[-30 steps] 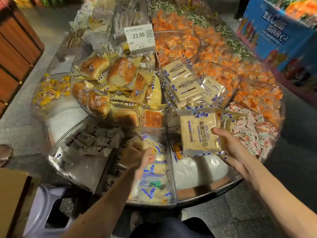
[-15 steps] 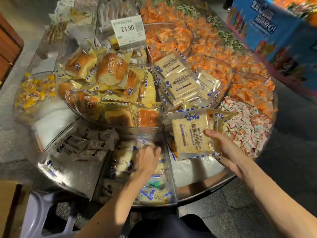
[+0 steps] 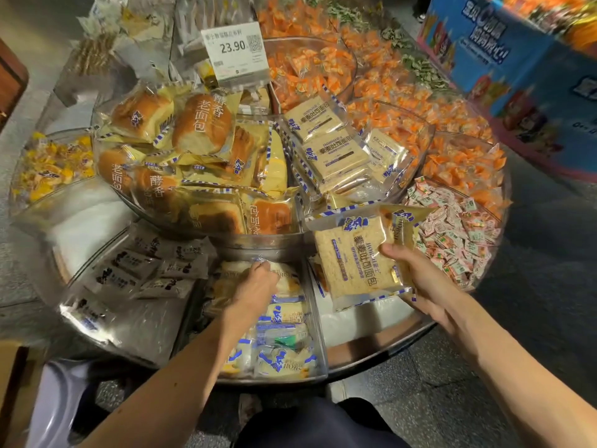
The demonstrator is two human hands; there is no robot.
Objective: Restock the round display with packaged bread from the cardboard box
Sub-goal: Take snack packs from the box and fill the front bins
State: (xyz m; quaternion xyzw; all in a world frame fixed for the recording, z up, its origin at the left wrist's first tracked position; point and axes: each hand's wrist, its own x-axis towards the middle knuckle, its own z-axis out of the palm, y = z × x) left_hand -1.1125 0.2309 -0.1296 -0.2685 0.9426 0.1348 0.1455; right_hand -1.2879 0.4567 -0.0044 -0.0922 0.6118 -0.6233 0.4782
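The fingers (image 3: 395, 251) of the right hand (image 3: 423, 282) are curling round the right edge of a toast packet (image 3: 352, 263), with the thumb lying on its front and the rest hidden behind it. The hand is holding the packet tilted, just right of the frame's centre, over a white-lined compartment of the round display (image 3: 371, 357). Whether the packet's lower edge is touching that compartment cannot be told.

The left hand (image 3: 255, 289) is reaching into the middle compartment at lower centre. Its fingers (image 3: 265, 270) are closing tightly on the crinkled top edge of a small bread packet (image 3: 287, 282). More packets of the same kind are lying below the wrist, toward the near rim.

Brown buns (image 3: 193, 140) in clear wrappers are filling the raised bowl at centre left. Other toast packets (image 3: 329, 147) are stacking up beside them at upper centre. A price tag (image 3: 234, 51) reading 23.90 is standing above both.

Orange sweets (image 3: 387, 118) are spreading across the upper right, and pink-and-white sweets (image 3: 458, 237) are lying at the right rim. Yellow sweets (image 3: 48, 169) are sitting at the far left. Dark-labelled packets (image 3: 145, 270) are lying in the compartment left of the left hand.

The cardboard box (image 3: 11, 376) is showing only as a blurred brown edge in the lower left corner, beside a pale stool (image 3: 58, 412).
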